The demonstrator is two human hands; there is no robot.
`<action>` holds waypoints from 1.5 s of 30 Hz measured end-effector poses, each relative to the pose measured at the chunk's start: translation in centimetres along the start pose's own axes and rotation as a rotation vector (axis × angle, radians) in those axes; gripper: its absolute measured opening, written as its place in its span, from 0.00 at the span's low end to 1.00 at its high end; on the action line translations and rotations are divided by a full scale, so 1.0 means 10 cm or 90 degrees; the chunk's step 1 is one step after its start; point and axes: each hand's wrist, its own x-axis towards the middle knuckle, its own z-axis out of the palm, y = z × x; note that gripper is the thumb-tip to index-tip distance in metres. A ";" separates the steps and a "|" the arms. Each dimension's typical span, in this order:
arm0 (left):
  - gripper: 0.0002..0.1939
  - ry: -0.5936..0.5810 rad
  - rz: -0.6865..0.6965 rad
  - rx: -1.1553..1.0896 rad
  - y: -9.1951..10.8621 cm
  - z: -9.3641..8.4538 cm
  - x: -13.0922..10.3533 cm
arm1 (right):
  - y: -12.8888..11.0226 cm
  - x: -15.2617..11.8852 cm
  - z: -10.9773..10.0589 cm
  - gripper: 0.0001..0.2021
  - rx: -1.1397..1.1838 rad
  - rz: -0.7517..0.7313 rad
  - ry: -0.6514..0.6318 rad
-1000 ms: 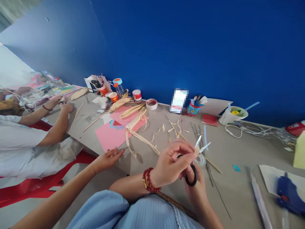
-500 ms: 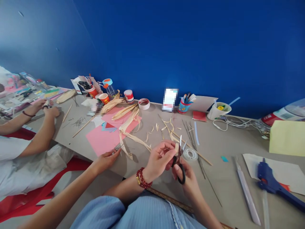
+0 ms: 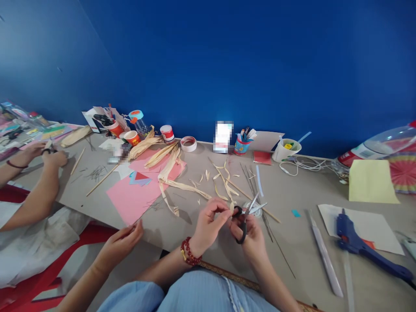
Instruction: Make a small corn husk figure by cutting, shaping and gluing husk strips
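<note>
My left hand (image 3: 209, 223), with a red bead bracelet at the wrist, pinches a small pale piece of corn husk (image 3: 232, 207) between thumb and fingers. My right hand (image 3: 251, 236) grips black-handled scissors (image 3: 244, 223) just to the right of it. The scissor blades are spread and point up and to the right, away from the husk piece. Behind my hands, cut slivers of husk (image 3: 224, 177) lie scattered on the grey table. A clear tape roll (image 3: 255, 209) sits partly hidden behind the scissors.
Long dried husks (image 3: 169, 167) and pink paper (image 3: 121, 201) lie to the left. A co-worker's hand (image 3: 125, 240) is near the table edge; another person holds scissors farther left. Thin wires (image 3: 268, 227), a white-handled craft knife (image 3: 326, 255) and a blue glue gun (image 3: 354, 242) lie right.
The scissor blades have spread wider and tilted to the right. The nearest co-worker's hand has drawn back from the wires on the pink paper. The view has turned slightly right.
</note>
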 end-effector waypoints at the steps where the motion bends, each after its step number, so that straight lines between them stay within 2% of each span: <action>1: 0.09 0.007 0.011 0.022 0.00 -0.01 -0.01 | -0.01 0.00 0.01 0.15 -0.010 -0.010 0.005; 4: 0.09 0.022 0.002 0.028 -0.01 -0.07 -0.05 | -0.04 0.02 0.04 0.14 -0.082 -0.037 0.023; 7: 0.08 0.052 -0.084 -0.072 -0.04 -0.12 -0.12 | -0.07 0.05 0.07 0.13 -0.171 -0.058 -0.015; 10: 0.10 0.082 -0.140 -0.126 -0.06 -0.13 -0.18 | -0.07 0.07 0.11 0.14 -0.177 -0.083 -0.050; 13: 0.11 0.055 -0.135 -0.074 -0.03 -0.14 -0.19 | -0.06 0.05 0.15 0.13 -0.155 -0.086 -0.051; 15: 0.09 0.006 -0.086 0.041 0.02 -0.23 -0.16 | -0.06 0.04 0.15 0.13 -0.142 -0.076 -0.053; 16: 0.08 -0.021 -0.046 0.128 0.06 -0.33 -0.14 | -0.06 0.04 0.15 0.13 -0.131 -0.069 -0.053; 17: 0.06 -0.017 0.011 0.239 0.09 -0.45 -0.12 | -0.06 0.04 0.13 0.13 -0.119 -0.062 -0.051; 19: 0.07 0.083 0.101 0.451 0.15 -0.80 -0.07 | -0.06 0.04 0.11 0.14 -0.101 -0.049 -0.044; 20: 0.07 0.140 0.116 0.535 0.17 -1.00 -0.06 | -0.05 0.05 0.09 0.14 -0.095 -0.044 -0.041; 21: 0.08 0.180 0.108 0.601 0.18 -1.22 -0.05 | -0.04 0.05 0.08 0.15 -0.093 -0.041 -0.040; 22: 0.09 0.190 0.080 0.657 0.18 -1.43 -0.05 | -0.04 0.06 0.08 0.15 -0.091 -0.040 -0.040; 24: 0.11 0.174 0.023 0.745 0.15 -1.80 -0.08 | -0.02 0.07 0.09 0.13 -0.090 -0.038 -0.045; 25: 0.12 0.151 -0.007 0.774 0.12 -1.94 -0.10 | -0.02 0.07 0.10 0.13 -0.089 -0.037 -0.048; 27: 0.15 0.113 -0.043 0.799 0.04 -2.11 -0.14 | -0.02 0.08 0.12 0.13 -0.088 -0.033 -0.053; 29: 0.15 0.093 -0.046 0.809 -0.04 -2.15 -0.16 | -0.03 0.08 0.14 0.13 -0.088 -0.031 -0.052; 32: 0.12 0.062 -0.031 0.788 -0.13 -2.10 -0.13 | -0.04 0.08 0.14 0.14 -0.091 -0.029 -0.044; 35: 0.12 0.070 -0.018 0.779 -0.16 -2.06 -0.07 | -0.03 0.08 0.11 0.14 -0.093 -0.025 -0.037; 42: 0.14 0.115 -0.037 0.726 -0.07 -2.20 0.00 | 0.02 0.08 0.10 0.13 -0.083 -0.029 -0.038; 45: 0.14 0.090 -0.014 0.773 0.00 -2.26 0.05 | 0.03 0.09 0.09 0.12 -0.085 -0.032 -0.038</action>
